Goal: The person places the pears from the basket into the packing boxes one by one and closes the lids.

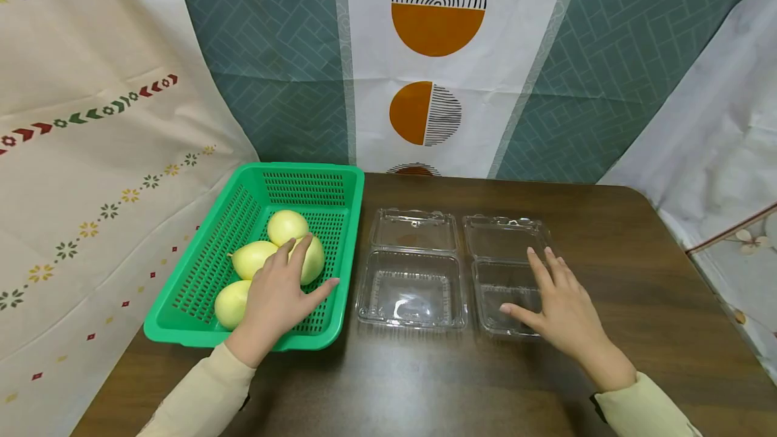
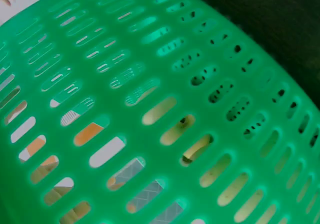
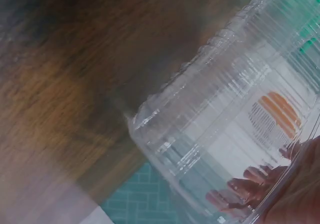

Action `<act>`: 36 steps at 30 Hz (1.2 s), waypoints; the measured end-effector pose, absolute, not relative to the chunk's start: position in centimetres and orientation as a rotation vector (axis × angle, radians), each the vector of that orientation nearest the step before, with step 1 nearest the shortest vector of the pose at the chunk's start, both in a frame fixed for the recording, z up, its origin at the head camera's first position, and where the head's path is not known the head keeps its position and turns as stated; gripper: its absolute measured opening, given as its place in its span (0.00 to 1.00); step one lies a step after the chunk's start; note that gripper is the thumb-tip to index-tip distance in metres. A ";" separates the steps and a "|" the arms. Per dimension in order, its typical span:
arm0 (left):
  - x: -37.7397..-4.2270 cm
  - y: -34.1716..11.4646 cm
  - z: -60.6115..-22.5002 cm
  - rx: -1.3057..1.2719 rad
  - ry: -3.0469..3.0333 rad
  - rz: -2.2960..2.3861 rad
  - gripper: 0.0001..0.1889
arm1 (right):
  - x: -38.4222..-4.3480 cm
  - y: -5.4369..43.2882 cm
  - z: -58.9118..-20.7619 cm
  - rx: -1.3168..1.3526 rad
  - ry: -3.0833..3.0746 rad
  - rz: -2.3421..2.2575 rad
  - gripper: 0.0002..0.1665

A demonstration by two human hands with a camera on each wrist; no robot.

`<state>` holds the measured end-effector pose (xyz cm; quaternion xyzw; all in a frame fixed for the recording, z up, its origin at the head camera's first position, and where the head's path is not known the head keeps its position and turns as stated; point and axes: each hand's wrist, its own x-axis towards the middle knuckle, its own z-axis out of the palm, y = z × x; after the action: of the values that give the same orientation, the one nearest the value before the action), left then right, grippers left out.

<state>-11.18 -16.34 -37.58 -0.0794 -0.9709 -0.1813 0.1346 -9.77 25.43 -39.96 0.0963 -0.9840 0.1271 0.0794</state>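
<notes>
And there's the right hand [image 3: 299, 196], close in at a clear plastic container [image 3: 215, 106], fingers showing in the glossy plastic! Blurred wooden tabletop [image 3: 60, 99] alongside, teal brick-patterned cloth [image 3: 142, 199] on the far side.

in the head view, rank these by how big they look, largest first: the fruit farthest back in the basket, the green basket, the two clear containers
1. Green basket
2. Left clear container and right clear container: too alike to rank, the right one partly hidden by the right hand
3. Farthest-back fruit
</notes>
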 end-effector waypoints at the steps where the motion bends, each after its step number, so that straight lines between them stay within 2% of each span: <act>1: -11.2 -16.4 -37.6 -0.224 -2.812 -0.523 0.40 | -9.7 25.5 -39.9 0.279 -2.952 0.387 0.63; 36: -10.3 -18.3 -38.1 -0.142 -2.846 -0.440 0.40 | -8.5 27.8 -40.8 0.147 -2.938 0.447 0.61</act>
<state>-10.32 -18.30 -38.05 -0.0490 -0.9788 -0.1512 0.1289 -8.54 27.77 -40.80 0.0491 -0.9840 0.1498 0.0831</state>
